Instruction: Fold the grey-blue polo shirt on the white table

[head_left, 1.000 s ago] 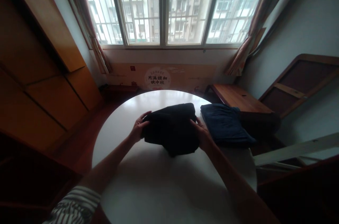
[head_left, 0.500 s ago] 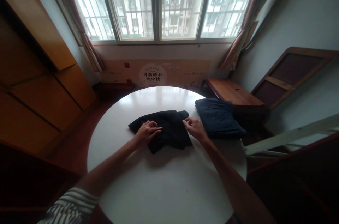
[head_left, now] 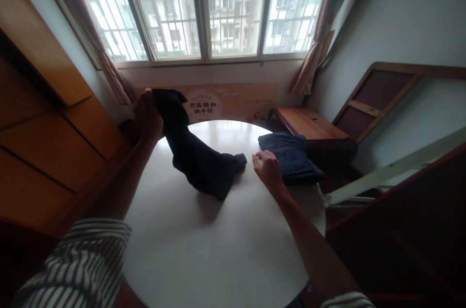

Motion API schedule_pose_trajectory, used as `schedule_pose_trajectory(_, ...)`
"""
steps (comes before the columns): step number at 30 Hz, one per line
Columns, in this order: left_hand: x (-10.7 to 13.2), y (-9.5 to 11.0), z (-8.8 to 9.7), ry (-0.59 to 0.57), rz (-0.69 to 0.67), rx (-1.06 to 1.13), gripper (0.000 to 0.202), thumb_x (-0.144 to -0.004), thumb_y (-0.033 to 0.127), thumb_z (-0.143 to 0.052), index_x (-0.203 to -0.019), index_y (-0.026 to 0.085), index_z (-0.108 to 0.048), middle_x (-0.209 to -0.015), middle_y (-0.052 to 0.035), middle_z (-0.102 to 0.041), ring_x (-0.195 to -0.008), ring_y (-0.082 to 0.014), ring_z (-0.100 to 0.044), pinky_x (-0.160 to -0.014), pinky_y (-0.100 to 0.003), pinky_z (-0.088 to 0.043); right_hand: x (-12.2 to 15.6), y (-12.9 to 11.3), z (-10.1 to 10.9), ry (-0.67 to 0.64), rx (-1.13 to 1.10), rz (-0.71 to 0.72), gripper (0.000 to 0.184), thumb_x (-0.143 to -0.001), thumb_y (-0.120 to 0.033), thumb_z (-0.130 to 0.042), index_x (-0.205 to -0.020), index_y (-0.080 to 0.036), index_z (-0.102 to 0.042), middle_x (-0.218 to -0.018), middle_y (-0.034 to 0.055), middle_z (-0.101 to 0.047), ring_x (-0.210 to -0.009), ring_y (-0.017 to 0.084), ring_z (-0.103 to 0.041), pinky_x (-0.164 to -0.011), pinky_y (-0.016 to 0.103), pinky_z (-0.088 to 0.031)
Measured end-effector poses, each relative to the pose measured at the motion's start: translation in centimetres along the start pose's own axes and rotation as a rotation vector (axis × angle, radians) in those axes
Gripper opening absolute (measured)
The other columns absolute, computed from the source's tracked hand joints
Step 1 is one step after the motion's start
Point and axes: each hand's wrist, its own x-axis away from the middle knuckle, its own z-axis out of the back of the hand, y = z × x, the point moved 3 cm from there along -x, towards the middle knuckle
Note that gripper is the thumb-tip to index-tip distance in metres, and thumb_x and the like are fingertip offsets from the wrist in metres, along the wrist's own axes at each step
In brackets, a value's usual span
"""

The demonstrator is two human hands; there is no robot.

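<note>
A black garment, its exact kind unclear, hangs from my left hand, which is closed on one end of it and raised at the upper left. The lower part of the cloth drapes down onto the white round table, ending in a narrow tip at the right. Just right of that tip is my right hand, fingers curled in, with nothing visible in them and a gap between it and the black cloth. Behind the right hand lies a folded navy garment, partly covered by the hand.
A wooden bench or low table stands beyond the table at the right, near a framed panel leaning by the wall. Orange-brown cabinets line the left side. A pale slanted bar is at the right.
My left hand has lifted one end of the black garment up and to the left, stretching it out from lying flat. The right hand has come away from the garment. The view has shifted slightly.
</note>
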Motion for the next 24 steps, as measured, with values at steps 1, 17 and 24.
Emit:
schedule_pose_trajectory(1,0.6,0.7,-0.5,-0.049,-0.018,0.034,0.046,-0.107,0.042,-0.032,-0.074,0.015,-0.048,-0.068,0.0028,-0.047,-0.065,-0.008,-0.041,-0.061,-0.022,-0.033,-0.1,0.3,0.7,0.048,0.058,-0.013,0.026,-0.092,-0.035,-0.055,-0.098,-0.014,-0.068,-0.103,0.018,-0.067,-0.103,0.031,-0.059,-0.087,0.039,-0.044)
schedule_pose_trajectory(17,17.6,3.9,-4.4,-0.588,-0.002,0.216,0.026,-0.101,0.036,-0.045,-0.102,0.019,-0.064,-0.097,-0.0059,-0.066,-0.086,-0.016,-0.063,-0.076,-0.028,-0.051,0.4,-0.7,1.1,0.186,-0.355,0.283,0.039,-0.1,-0.036,-0.043,-0.12,-0.014,-0.067,-0.114,0.0163,-0.071,-0.104,0.027,-0.068,-0.093,0.038,-0.051)
schedule_pose_trajectory(24,14.5,4.9,-4.4,-0.677,-0.072,0.079,0.028,-0.1,0.037,-0.047,-0.1,0.019,-0.07,-0.095,-0.0054,-0.068,-0.086,-0.0176,-0.065,-0.082,-0.03,-0.051,2.9,-4.5,-2.0,-0.533,-0.575,0.55,0.033,-0.094,-0.045,-0.057,-0.094,-0.019,-0.076,-0.087,0.0067,-0.075,-0.077,0.018,-0.069,-0.073,0.026,-0.051)
